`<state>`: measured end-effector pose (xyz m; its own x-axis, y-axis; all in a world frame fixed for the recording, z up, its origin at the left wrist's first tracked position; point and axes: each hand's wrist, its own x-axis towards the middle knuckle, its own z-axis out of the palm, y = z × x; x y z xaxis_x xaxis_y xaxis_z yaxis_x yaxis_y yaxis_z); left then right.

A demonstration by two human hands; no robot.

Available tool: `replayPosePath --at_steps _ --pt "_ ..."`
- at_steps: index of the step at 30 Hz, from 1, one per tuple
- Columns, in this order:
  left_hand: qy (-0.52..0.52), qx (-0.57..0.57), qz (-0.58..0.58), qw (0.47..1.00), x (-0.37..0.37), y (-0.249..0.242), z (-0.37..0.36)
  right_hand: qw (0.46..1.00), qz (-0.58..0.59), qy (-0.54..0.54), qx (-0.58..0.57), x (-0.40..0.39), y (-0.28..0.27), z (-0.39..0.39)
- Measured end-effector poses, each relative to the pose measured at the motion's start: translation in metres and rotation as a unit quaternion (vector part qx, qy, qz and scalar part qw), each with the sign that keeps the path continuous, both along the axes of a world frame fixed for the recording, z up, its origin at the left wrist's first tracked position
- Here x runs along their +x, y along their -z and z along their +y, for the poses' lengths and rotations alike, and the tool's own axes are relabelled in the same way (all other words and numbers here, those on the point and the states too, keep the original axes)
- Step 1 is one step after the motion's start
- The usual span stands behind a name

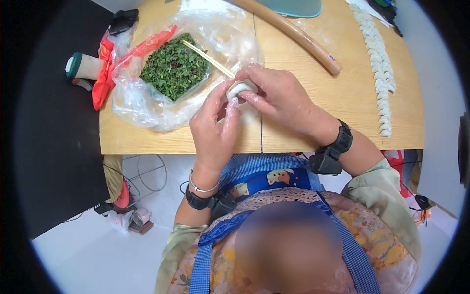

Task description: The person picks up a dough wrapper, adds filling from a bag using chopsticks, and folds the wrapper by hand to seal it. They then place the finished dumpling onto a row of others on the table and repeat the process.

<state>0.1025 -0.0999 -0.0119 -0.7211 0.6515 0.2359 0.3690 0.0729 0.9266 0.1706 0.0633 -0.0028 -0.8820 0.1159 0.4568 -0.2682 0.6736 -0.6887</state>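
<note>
Above the bench (342,98), the dumpling (241,88) sits pinched between both hands: left hand (214,128) clamped on its near side, right hand (279,95) closed over its top. Beside them lies chopped green filling (174,66) with chopsticks (208,58).

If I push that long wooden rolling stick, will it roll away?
Probably yes: the rolling pin is round, smooth and lies loose on the flat table. It looks stiff and solid, so likely no bending. Its slight taper might make it curve as it rolls.
</note>
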Motion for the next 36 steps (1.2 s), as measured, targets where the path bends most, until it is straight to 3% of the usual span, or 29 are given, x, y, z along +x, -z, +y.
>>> replayPosePath --at_steps 5,11,14,17,20,25,27,36 --pt "0.015 0.001 0.018 1.0 0.003 -0.011 -0.004 0.996 0.062 0.068 -0.015 0.023 -0.022 0.006" --pt "-0.035 0.013 0.058 0.998 -0.009 -0.007 -0.037 0.972 0.068 0.214 0.067 0.13 -0.027 0.052" --pt "-0.059 -0.012 0.053 0.997 -0.021 0.0 -0.065 0.937 -0.02 0.347 0.043 0.194 -0.016 0.104" --pt "-0.095 -0.05 0.077 0.991 -0.029 0.003 -0.084 0.898 -0.085 0.426 -0.067 0.242 0.01 0.162" --pt "-0.119 -0.056 0.067 0.989 -0.032 0.001 -0.088 0.881 -0.115 0.458 -0.022 0.261 0.027 0.19" --pt "-0.11 -0.065 0.084 0.988 -0.03 0.001 -0.08 0.896 -0.084 0.431 -0.072 0.252 0.036 0.201" --pt "-0.107 -0.072 0.085 0.988 -0.027 0.0 -0.074 0.889 -0.09 0.446 0.056 0.249 0.038 0.203" --pt "-0.064 -0.076 0.075 0.992 -0.029 0.0 -0.065 0.894 -0.075 0.442 0.002 0.257 0.045 0.207"
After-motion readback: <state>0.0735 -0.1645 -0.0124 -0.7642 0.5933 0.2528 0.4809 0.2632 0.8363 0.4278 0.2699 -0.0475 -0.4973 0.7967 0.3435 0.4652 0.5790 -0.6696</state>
